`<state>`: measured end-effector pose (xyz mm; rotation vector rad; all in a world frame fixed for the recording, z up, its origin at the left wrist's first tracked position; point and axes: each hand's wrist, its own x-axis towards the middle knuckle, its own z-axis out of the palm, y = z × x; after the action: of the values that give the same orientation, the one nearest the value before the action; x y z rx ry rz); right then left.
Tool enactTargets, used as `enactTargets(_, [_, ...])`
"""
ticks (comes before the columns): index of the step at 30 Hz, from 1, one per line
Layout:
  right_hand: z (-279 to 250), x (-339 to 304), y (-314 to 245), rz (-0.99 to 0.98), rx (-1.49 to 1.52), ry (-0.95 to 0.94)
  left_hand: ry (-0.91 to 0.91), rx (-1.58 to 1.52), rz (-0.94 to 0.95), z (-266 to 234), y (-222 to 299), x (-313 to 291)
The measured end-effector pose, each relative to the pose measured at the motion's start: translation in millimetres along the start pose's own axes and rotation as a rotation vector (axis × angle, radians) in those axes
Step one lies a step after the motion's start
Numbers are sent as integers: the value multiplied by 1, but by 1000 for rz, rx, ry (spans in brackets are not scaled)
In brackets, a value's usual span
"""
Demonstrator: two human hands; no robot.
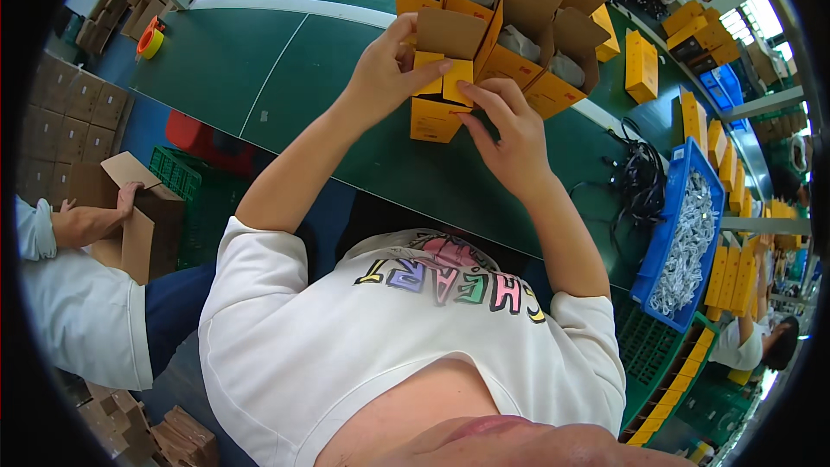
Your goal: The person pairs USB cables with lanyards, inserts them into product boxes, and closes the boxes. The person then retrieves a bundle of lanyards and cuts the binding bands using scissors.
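A small yellow carton point(435, 121) stands on the green table in front of me, its brown-lined lid raised at the back. My left hand point(387, 67) grips the carton's left side, with the thumb laid across the yellow top flaps point(456, 82). On the right, my right hand point(512, 134) holds the carton's right edge, index finger on a flap and thumb low by the front. What lies under the flaps is hidden. Right behind stand several open yellow cartons point(521, 50) with pale wrapped contents.
A blue bin point(644, 281) of pale bundled cables and a heap of black cables point(640, 175) are at the right. Yellow tape rolls point(150, 41) lie at the far left table edge. On the left, another person's hand point(128, 199) touches an open brown box point(160, 225).
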<state>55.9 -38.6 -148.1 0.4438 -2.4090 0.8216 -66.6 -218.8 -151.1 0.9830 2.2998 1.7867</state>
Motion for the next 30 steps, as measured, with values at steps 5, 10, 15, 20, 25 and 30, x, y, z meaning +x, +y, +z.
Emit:
enactTargets(5, [6,-5,1,92,181,72,-110,-116,460,-14,-33,-9])
enactTargets(10, [4,-1,-1,202,228,54,-13,418,549,-10,8,-26])
enactTargets(15, [6,-2,-1,189,194,83,-36,452,489,-12,23,-21])
enactTargets(20, [8,-3,1,179,193,109,-18,611,597,-11,18,-14])
enactTargets(25, [4,-3,1,97,132,91,-20,691,600,-5,22,-19])
enactTargets(30, [0,-7,2,38,65,107,-7,987,639,8,27,-36])
